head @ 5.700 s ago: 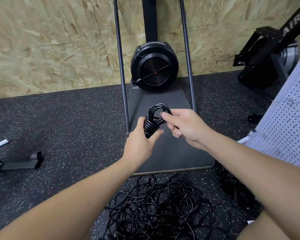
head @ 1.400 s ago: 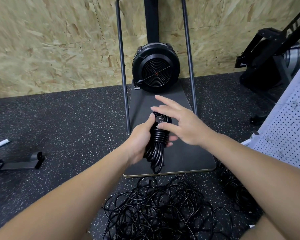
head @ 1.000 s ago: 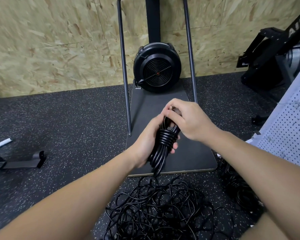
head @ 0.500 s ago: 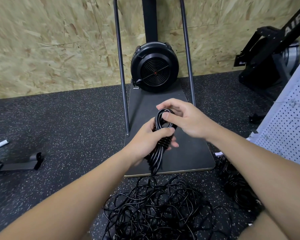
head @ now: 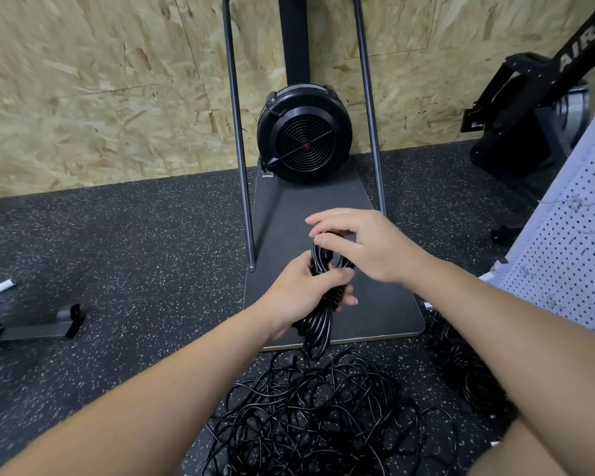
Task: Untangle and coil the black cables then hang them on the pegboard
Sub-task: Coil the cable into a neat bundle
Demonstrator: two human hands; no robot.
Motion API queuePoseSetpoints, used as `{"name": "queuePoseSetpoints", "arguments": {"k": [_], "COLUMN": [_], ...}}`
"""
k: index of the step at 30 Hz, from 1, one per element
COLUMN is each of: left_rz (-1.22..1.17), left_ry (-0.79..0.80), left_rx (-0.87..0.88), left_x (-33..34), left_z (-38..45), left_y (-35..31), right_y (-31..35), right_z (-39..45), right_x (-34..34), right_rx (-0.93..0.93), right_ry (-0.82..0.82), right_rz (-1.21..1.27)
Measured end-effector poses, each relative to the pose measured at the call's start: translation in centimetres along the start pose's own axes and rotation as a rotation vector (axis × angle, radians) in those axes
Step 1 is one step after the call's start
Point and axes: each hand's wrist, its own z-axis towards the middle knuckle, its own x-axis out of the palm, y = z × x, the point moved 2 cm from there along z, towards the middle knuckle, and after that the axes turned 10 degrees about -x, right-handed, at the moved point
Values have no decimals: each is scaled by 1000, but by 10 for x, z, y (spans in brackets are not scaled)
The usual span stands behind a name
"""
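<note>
A coiled black cable bundle [head: 318, 324] hangs upright in front of me, wrapped round its middle. My left hand [head: 301, 295] grips it at the wrapped waist, fingers curled round it. My right hand [head: 361, 247] is at the top of the bundle, thumb and fingers pinching the upper loop. A big tangle of black cables [head: 320, 413] lies on the floor below. More black cable [head: 468, 372] lies under my right forearm. The white pegboard [head: 571, 242] leans at the right edge.
A black fan machine [head: 304, 134] on a grey platform [head: 375, 304] with two upright poles stands ahead against the OSB wall. Another black exercise machine [head: 529, 111] is at the far right. A metal foot [head: 35, 329] lies on the speckled rubber floor at left.
My right hand has gone from spread open beside the bundle to gripping its top loop. The bundle stays in my left hand and has sunk slightly.
</note>
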Motion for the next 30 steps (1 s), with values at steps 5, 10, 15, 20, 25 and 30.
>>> {"name": "queuePoseSetpoints", "arguments": {"k": [5, 10, 15, 20, 25, 30], "left_rz": [-107, -163, -89, -166, -158, -192], "left_ry": [-9, -9, 30, 67, 90, 126], "left_rx": [15, 14, 40, 31, 85, 106], "left_x": [-12, -16, -16, -4, -2, -1], "left_z": [0, 2, -2, -8, -15, -14], "left_y": [-3, -3, -7, -14, -14, -11], "right_y": [6, 9, 13, 33, 49, 47], "right_z": [-1, -1, 0, 5, 10, 13], "right_x": [-5, -5, -5, 8, 3, 5], "right_rx": [-30, -52, -44, -62, -26, 212], "right_ry": [-65, -14, 100, -21, -115, -339], "right_rz": [88, 38, -4, -93, -8, 408]}}
